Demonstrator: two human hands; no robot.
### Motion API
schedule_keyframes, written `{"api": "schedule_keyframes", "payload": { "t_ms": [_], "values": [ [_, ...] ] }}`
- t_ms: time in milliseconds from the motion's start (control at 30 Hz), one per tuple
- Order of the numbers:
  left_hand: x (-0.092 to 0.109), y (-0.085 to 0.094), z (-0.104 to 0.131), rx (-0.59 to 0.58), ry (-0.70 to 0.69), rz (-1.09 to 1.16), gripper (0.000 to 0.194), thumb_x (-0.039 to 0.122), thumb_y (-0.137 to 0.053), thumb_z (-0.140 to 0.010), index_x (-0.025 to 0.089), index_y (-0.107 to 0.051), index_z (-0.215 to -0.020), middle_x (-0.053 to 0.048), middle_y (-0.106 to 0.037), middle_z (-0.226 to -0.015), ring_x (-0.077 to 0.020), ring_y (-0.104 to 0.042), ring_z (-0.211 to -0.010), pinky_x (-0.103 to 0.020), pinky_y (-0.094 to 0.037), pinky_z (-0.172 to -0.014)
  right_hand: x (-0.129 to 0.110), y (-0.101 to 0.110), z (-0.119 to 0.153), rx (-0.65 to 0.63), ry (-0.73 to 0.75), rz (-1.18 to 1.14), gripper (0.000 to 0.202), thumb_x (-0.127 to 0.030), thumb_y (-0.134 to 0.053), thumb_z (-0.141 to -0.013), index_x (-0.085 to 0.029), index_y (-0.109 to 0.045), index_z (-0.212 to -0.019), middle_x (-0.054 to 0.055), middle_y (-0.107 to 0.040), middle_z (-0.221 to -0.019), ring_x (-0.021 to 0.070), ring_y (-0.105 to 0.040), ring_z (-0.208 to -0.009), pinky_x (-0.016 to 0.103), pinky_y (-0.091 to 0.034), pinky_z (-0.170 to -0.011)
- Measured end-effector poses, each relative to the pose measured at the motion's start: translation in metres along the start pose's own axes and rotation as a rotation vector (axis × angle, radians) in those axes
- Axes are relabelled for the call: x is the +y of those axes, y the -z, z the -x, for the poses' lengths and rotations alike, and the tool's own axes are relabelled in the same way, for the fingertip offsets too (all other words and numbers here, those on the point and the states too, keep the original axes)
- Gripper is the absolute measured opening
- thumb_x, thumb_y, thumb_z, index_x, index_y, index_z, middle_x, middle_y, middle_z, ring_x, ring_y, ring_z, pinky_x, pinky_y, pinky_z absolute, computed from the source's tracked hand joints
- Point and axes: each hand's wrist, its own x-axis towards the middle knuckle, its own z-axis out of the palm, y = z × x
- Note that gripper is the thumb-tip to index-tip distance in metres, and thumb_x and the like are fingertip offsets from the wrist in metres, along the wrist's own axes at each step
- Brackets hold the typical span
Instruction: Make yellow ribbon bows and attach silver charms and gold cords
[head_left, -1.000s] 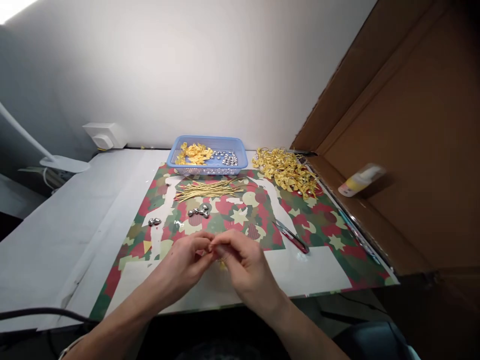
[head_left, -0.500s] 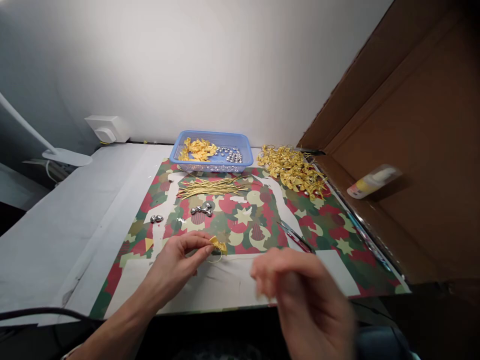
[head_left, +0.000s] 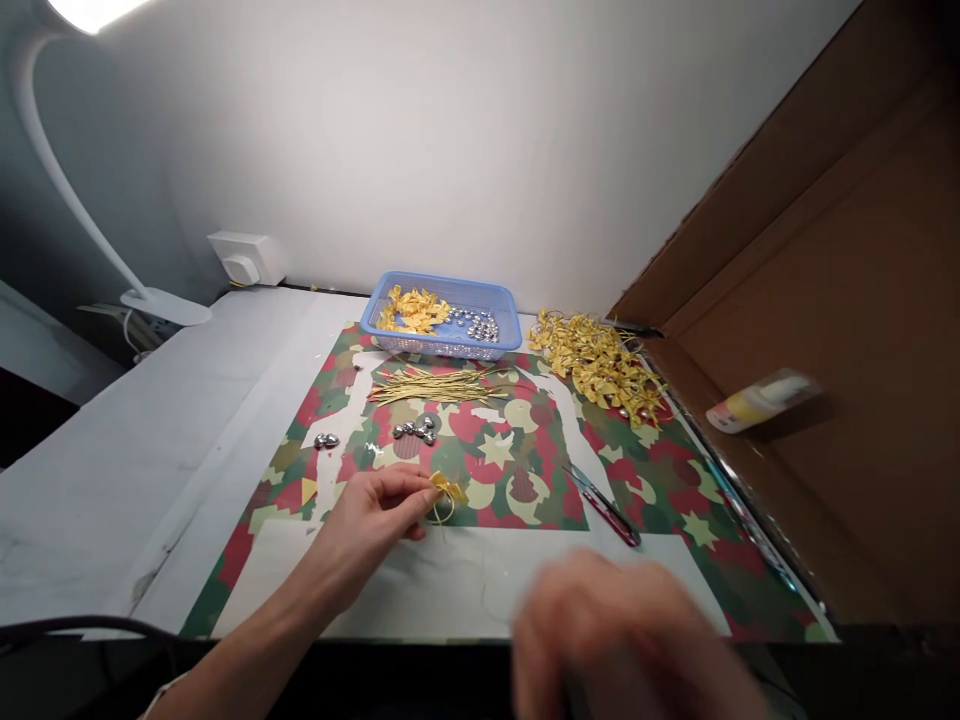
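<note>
My left hand pinches a small yellow ribbon bow between thumb and fingers, just above the front of the patterned sheet. A thin cord loop hangs below the bow. Smeared by motion, my right hand is low at the front right, apart from the bow; its fingers cannot be made out. Shiny silver bead-like pieces lie in a small cluster beyond my left hand, and a smaller group of silver pieces sits to their left. Farther back is a bundle of yellow cords.
A blue basket at the back holds yellow bows and silver pieces. Right of it lies a heap of corded bows. Scissors rest at the right. A cardboard wall bounds the right side; a bottle is against it. A lamp stands left.
My right hand has moved down and toward me, away from the bow. My left hand keeps its pinch on the bow. The camera view has shifted slightly.
</note>
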Motion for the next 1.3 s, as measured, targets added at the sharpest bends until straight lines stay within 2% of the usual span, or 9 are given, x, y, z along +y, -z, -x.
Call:
{"api": "schedule_keyframes", "payload": {
  "t_ms": [67, 167, 300, 400, 467, 667, 800, 967, 1300],
  "values": [
    [0.004, 0.0, 0.006, -0.023, 0.003, 0.029, 0.027, 0.041, -0.079, -0.082, 0.016, -0.081, -0.072, -0.008, -0.068, -0.099, -0.0186, -0.06, -0.078, -0.028, -0.054, -0.066, 0.01, -0.012, -0.017, 0.039, -0.028, -0.01, 0.024, -0.03, -0.045, -0.108, -0.027, -0.067, -0.098, 0.002, -0.071, -0.081, 0.0173, -0.067, -0.065, 0.03, -0.056, -0.062],
    [0.007, 0.001, 0.013, -0.08, 0.009, 0.081, 0.024, 0.039, -0.079, -0.084, 0.017, -0.081, -0.072, -0.006, -0.067, -0.09, -0.019, -0.061, -0.081, -0.027, -0.054, -0.071, 0.027, -0.028, -0.033, 0.09, -0.015, 0.11, 0.022, -0.024, -0.042, -0.107, -0.023, -0.064, -0.102, 0.004, -0.072, -0.091, 0.0175, -0.067, -0.068, 0.029, -0.054, -0.064],
    [0.001, 0.007, 0.017, -0.147, 0.049, 0.159, 0.018, 0.035, -0.08, -0.086, 0.02, -0.084, -0.078, -0.004, -0.07, -0.09, -0.0168, -0.058, -0.083, -0.021, -0.051, -0.073, 0.04, -0.036, -0.032, 0.115, 0.069, 0.264, 0.021, -0.016, -0.042, -0.105, -0.022, -0.063, -0.107, 0.004, -0.073, -0.095, 0.0182, -0.069, -0.077, 0.028, -0.053, -0.069],
    [-0.007, 0.012, 0.017, -0.192, 0.108, 0.232, 0.015, 0.034, -0.081, -0.085, 0.02, -0.085, -0.082, -0.005, -0.072, -0.096, -0.0144, -0.056, -0.082, -0.015, -0.046, -0.06, 0.043, -0.038, -0.026, 0.129, 0.117, 0.306, 0.023, -0.013, -0.042, -0.104, -0.021, -0.062, -0.109, 0.004, -0.073, -0.091, 0.0178, -0.069, -0.077, 0.027, -0.053, -0.067],
    [-0.01, 0.013, 0.017, -0.222, 0.146, 0.295, 0.012, 0.033, -0.082, -0.085, 0.022, -0.086, -0.086, -0.005, -0.073, -0.098, -0.013, -0.056, -0.081, -0.013, -0.044, -0.058, 0.043, -0.04, -0.024, 0.154, 0.122, 0.283, 0.022, -0.012, -0.042, -0.104, -0.021, -0.062, -0.11, 0.004, -0.072, -0.091, 0.0169, -0.069, -0.076, 0.026, -0.055, -0.069],
    [-0.011, 0.012, 0.019, -0.272, 0.197, 0.42, 0.012, 0.031, -0.083, -0.086, 0.02, -0.084, -0.081, -0.003, -0.073, -0.083, -0.0128, -0.061, -0.081, -0.02, -0.053, -0.082, 0.046, -0.036, -0.024, 0.176, 0.179, 0.215, 0.021, -0.007, -0.045, -0.102, -0.02, -0.062, -0.1, 0.006, -0.066, -0.098, 0.015, -0.068, -0.082, 0.024, -0.057, -0.074],
    [-0.012, 0.011, 0.022, -0.266, 0.188, 0.432, 0.013, 0.03, -0.082, -0.087, 0.018, -0.082, -0.083, -0.003, -0.074, -0.087, -0.0142, -0.064, -0.088, -0.02, -0.053, -0.087, 0.05, -0.034, -0.022, 0.175, 0.204, 0.335, 0.025, -0.002, -0.047, -0.099, -0.019, -0.065, -0.102, 0.005, -0.06, -0.089, 0.0146, -0.063, -0.074, 0.023, -0.055, -0.067],
    [-0.013, 0.011, 0.023, -0.269, 0.2, 0.423, 0.015, 0.03, -0.081, -0.087, 0.017, -0.08, -0.08, -0.003, -0.072, -0.085, -0.0144, -0.063, -0.087, -0.021, -0.053, -0.085, 0.051, -0.037, -0.019, 0.151, 0.246, 0.487, 0.028, 0.0, -0.043, -0.097, -0.015, -0.066, -0.107, 0.007, -0.06, -0.087, 0.0169, -0.063, -0.071, 0.025, -0.054, -0.065],
    [-0.01, 0.011, 0.028, -0.288, 0.163, 0.365, 0.014, 0.031, -0.081, -0.087, 0.021, -0.075, -0.08, -0.001, -0.065, -0.091, -0.0184, -0.061, -0.093, -0.03, -0.05, -0.094, 0.042, -0.038, -0.021, 0.154, 0.363, 0.79, 0.03, 0.0, -0.042, -0.096, -0.014, -0.067, -0.086, 0.008, -0.062, -0.08, 0.0189, -0.062, -0.07, 0.026, -0.048, -0.061]
  ]
}}
